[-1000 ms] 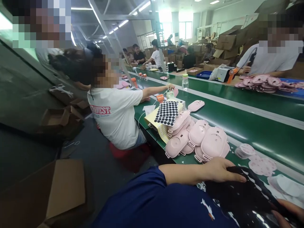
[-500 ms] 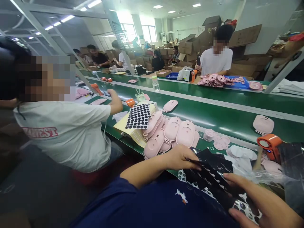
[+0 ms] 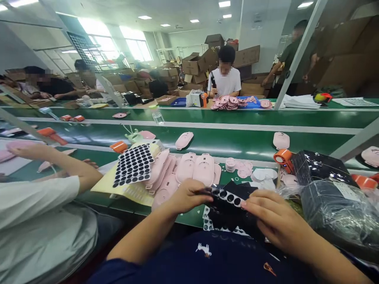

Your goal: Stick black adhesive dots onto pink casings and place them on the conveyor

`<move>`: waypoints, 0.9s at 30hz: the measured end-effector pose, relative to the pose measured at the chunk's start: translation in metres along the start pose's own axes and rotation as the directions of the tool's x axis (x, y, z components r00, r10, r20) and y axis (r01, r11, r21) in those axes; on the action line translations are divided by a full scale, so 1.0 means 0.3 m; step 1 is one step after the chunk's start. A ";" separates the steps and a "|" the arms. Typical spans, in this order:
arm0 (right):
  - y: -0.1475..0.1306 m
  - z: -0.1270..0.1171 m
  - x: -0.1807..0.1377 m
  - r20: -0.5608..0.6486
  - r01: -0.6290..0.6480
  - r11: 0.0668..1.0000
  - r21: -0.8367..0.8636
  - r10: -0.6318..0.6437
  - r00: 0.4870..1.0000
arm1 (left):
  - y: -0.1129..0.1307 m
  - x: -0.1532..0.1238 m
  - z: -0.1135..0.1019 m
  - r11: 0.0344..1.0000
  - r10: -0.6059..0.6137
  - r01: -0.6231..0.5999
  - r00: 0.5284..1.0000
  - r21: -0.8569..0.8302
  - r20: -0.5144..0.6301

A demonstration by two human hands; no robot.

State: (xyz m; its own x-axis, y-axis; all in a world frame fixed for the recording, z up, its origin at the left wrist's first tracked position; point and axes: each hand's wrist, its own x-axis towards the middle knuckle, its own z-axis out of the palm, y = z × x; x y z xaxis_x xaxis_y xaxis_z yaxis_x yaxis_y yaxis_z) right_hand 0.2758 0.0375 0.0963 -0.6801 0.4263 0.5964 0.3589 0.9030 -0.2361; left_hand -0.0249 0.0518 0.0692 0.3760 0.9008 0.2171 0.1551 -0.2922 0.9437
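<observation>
Both hands have closed in together on the black sheet of round stickers (image 3: 229, 209), now held over the near edge of the line.

The left hand (image 3: 186, 196) pinches the sheet's upper edge between its fingers; the right hand (image 3: 275, 215) lays its fingers pressed together across it, just in front of the pink plastic shells (image 3: 204, 169) on the green conveyor surface (image 3: 237, 144).

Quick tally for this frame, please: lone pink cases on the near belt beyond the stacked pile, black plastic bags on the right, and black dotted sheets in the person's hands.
Lone pink cases: 3
Black plastic bags: 2
Black dotted sheet held by left hand and right hand: 1
Total: 6
</observation>
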 end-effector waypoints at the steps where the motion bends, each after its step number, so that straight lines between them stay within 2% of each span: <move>1: 0.006 0.004 0.006 -0.031 -0.015 1.000 -0.002 0.015 0.999 | -0.008 0.013 0.007 0.995 -0.082 0.079 0.996 -0.066 -0.034; 4: 0.032 0.025 0.034 -0.069 -0.102 0.981 0.162 0.115 0.991 | -0.045 0.056 0.040 0.912 -0.307 0.264 0.947 -0.314 -0.096; 5: 0.045 0.033 0.043 -0.072 -0.158 0.951 0.266 0.183 0.980 | -0.062 0.071 0.050 0.872 -0.364 0.301 0.926 -0.387 -0.098; 7: 0.076 0.042 0.051 -0.082 -0.277 0.827 0.488 0.360 0.929 | -0.097 0.096 0.061 0.789 -0.447 0.337 0.889 -0.513 -0.103; 8: 0.093 0.040 0.050 -0.094 -0.305 0.742 0.597 0.442 0.892 | -0.113 0.105 0.058 0.750 -0.479 0.336 0.870 -0.570 -0.117; 10: 0.124 0.022 0.042 -0.139 -0.267 0.587 0.764 0.553 0.822 | -0.137 0.115 0.042 0.696 -0.527 0.283 0.826 -0.660 -0.201; 12: 0.146 0.003 0.035 -0.188 -0.210 0.517 0.830 0.614 0.767 | -0.145 0.117 0.022 0.696 -0.530 0.189 0.786 -0.693 -0.318; 15: 0.158 0.021 0.044 -0.156 -0.308 0.519 0.797 0.671 0.725 | -0.131 0.117 0.033 0.736 -0.477 0.106 0.781 -0.668 -0.402; 17: 0.152 0.074 0.065 -0.080 -0.407 0.504 0.762 0.697 0.713 | -0.117 0.122 0.079 0.744 -0.448 0.074 0.793 -0.664 -0.414; 19: 0.142 0.137 0.090 -0.021 -0.445 0.470 0.762 0.705 0.709 | -0.109 0.129 0.139 0.736 -0.429 0.050 0.805 -0.675 -0.409; 22: 0.136 0.198 0.116 0.002 -0.442 0.452 0.775 0.698 0.716 | -0.109 0.135 0.199 0.740 -0.372 0.057 0.865 -0.671 -0.336; 24: 0.137 0.207 0.118 -0.004 -0.473 0.473 0.744 0.710 0.704 | -0.107 0.137 0.194 0.821 -0.234 -0.010 0.906 -0.570 -0.353; 25: 0.138 0.205 0.115 -0.010 -0.493 0.491 0.718 0.716 0.698 | -0.102 0.138 0.178 0.889 -0.120 -0.086 0.904 -0.450 -0.411; 27: 0.134 0.195 0.107 -0.006 -0.531 0.534 0.658 0.709 0.705 | -0.077 0.143 0.133 0.972 0.187 -0.233 0.839 -0.026 -0.511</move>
State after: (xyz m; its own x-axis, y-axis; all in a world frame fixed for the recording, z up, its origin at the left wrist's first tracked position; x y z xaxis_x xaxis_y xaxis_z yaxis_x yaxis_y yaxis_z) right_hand 0.2311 0.0906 0.0610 -0.2210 0.9406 0.2578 0.1324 0.2909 -0.9476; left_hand 0.0242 0.0845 0.0467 -0.1219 0.8653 0.4863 0.0393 -0.4854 0.8734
